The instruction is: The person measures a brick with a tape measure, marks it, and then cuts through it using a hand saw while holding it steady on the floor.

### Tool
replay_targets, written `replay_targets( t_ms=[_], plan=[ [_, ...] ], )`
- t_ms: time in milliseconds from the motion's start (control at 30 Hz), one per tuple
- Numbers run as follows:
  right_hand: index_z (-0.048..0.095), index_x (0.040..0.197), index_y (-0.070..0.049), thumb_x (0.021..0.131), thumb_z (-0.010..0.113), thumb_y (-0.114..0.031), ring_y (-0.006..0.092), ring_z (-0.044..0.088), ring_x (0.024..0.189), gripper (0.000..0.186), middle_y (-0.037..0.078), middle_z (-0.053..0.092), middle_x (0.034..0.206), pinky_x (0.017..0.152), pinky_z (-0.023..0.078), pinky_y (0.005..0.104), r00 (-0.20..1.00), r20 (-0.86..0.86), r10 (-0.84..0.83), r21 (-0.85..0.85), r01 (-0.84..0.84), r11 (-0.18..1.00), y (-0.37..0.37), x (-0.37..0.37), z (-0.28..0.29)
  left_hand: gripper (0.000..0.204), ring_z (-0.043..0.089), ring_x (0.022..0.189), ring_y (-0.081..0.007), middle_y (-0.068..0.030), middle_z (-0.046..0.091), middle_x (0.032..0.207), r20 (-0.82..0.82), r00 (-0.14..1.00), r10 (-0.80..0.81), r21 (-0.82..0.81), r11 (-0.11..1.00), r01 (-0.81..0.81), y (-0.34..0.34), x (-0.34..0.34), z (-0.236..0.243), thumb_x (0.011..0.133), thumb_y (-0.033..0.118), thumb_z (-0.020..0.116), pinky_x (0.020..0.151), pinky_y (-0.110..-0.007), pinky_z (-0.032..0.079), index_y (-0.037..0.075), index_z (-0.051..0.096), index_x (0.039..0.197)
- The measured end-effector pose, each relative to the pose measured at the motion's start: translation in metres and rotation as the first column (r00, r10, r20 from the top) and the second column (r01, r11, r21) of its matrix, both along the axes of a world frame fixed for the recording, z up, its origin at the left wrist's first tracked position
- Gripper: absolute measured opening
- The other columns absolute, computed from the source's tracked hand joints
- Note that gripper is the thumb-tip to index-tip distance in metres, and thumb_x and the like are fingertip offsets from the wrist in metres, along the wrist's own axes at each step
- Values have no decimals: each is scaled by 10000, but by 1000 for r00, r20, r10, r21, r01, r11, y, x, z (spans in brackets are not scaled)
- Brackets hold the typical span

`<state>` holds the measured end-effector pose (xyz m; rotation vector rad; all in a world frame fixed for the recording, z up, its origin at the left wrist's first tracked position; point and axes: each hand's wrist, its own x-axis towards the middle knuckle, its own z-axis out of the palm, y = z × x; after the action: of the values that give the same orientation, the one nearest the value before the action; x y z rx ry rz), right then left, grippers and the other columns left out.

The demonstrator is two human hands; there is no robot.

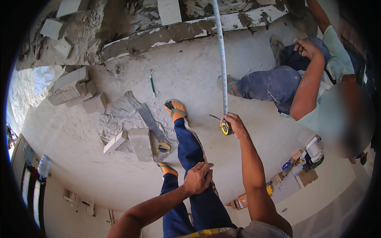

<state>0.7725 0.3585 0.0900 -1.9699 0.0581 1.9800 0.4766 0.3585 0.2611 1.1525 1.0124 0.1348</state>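
Far left: a loose stack of grey rectangular blocks (pixel 73 85) on the floor, likely parked there to stay out of the way.

Next, nearer: a crumpled grey sheet (pixel 112 121), perhaps laid to catch dust. On it, a long dusty handsaw with a yellow-and-black handle (pixel 147 119), beside a pale upright block (pixel 140 143). Just beyond, a slim green pen or pencil (pixel 152 85) lies loose.

Centre, near: left hand (pixel 198 178) rests on the navy trouser leg (pixel 188 139), fingers loosely curled, probably for balance. Cannot tell whether it holds anything.

Right of it, right hand (pixel 237 126) grips a yellow-and-black tape measure (pixel 226 128), its pale blade (pixel 220 51) running far over a mortar-smeared white ledge (pixel 254 20); the firm hold seems to keep it straight. Far end out of view.

Right: a co-worker in a pale green top (pixel 337 55) crouches.
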Motion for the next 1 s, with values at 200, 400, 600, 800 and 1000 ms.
replay_targets(
  t_ms=[200,400,600,800,1000],
  plan=[
    [706,968,-50,1115,590,-264,125,634,706,284,37,677,818,650,520,291,957,289,37,84,-64,994,-11,16,-9,264,707,892,-361,-152,688,929,14,1000,-4,13,1000,4,0,3,0,935,28,704,791,-461,590,-5,691,1197],
    [696,953,-47,1105,572,-236,108,586,690,272,17,648,795,646,473,290,878,455,145,121,-223,967,-2,29,-28,264,705,883,-355,-148,685,916,7,1000,0,-1,1000,0,3,3,0,935,23,702,780,-454,586,-9,695,1197],
    [699,953,-42,1096,593,-234,112,596,697,262,17,652,800,651,480,291,858,485,169,115,-254,960,-11,40,-47,274,704,876,-350,-144,684,905,5,1000,23,-15,1000,-23,3,5,1,927,-1,698,776,-448,585,-15,694,1201],
    [708,950,-38,1091,597,-228,117,613,701,262,25,658,792,643,496,294,800,549,242,86,-341,936,-16,53,-61,290,705,871,-345,-139,687,907,15,999,30,-19,999,-30,4,6,0,922,-5,698,776,-443,588,-18,690,1212],
    [733,912,-22,1030,608,-302,279,667,761,328,127,703,813,740,532,422,779,575,250,50,-338,940,-13,59,-69,306,704,860,-344,-140,690,912,10,999,53,-21,998,-52,5,8,0,915,-6,703,771,-438,589,-22,691,1221]
  ],
)
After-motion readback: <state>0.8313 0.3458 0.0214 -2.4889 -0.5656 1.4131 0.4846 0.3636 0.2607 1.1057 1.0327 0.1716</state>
